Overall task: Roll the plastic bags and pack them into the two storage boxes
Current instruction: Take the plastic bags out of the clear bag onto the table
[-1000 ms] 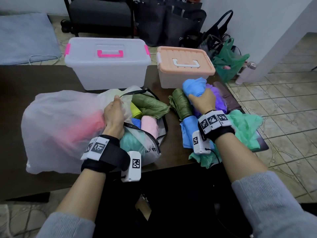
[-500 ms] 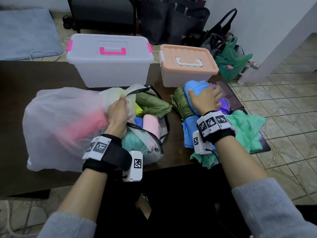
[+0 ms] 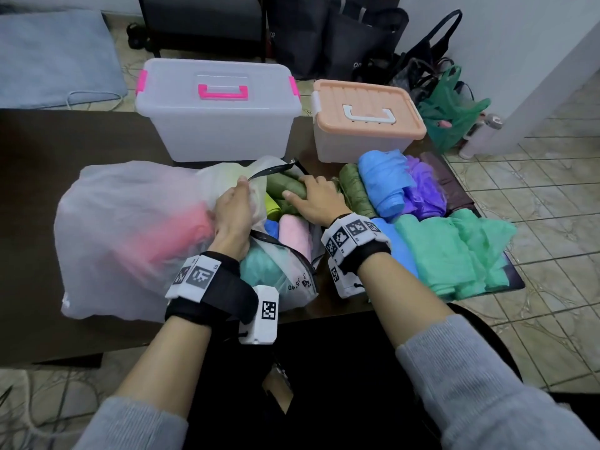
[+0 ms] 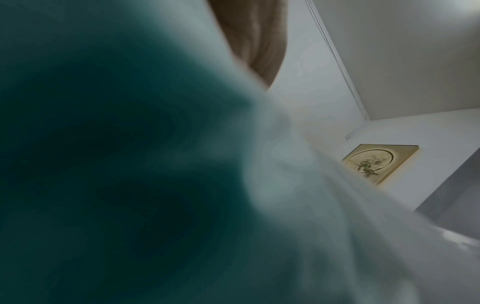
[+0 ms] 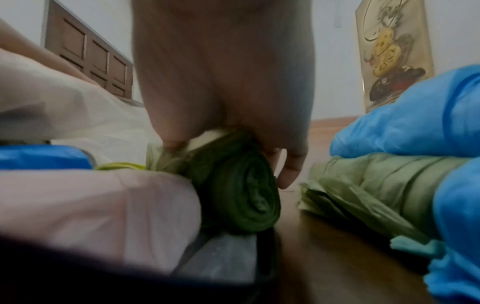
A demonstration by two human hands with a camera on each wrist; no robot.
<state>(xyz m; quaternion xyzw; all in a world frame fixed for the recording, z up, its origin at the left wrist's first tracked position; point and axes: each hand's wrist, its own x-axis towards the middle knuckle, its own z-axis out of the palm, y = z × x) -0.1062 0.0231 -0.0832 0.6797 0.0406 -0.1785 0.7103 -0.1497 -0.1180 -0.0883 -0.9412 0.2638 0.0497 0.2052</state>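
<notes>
On the dark desk (image 3: 39,157), near its front edge, the left hand (image 3: 232,212) grips the rim of a big white translucent bag (image 3: 130,222), its fingers curled into the plastic. Inside this bag lie rolled bags: a pink roll (image 3: 293,233), a teal one (image 3: 263,266) and a yellow-green one (image 3: 272,207). The right hand (image 3: 316,201) rests on a dark green roll (image 5: 244,193) at the mouth of the white bag, with the fingers bent around it from above; the right wrist view shows the thumb on one side and the fingers on the other.

Just to the right of this hand stands a second green roll (image 3: 355,190), then a blue bag (image 3: 384,180) and a purple bag (image 3: 422,186). A loose mint green bag (image 3: 461,254) reaches over the right edge of the desk. Between the two groups a narrow strip of bare desk is open.

At the far edge stand two storage boxes, both with closed lids: the clear box with pink handle (image 3: 217,112) and the smaller box with peach lid (image 3: 367,121). They are apart from each other, with a small gap between them.

The left wrist view is blurred by plastic.
</notes>
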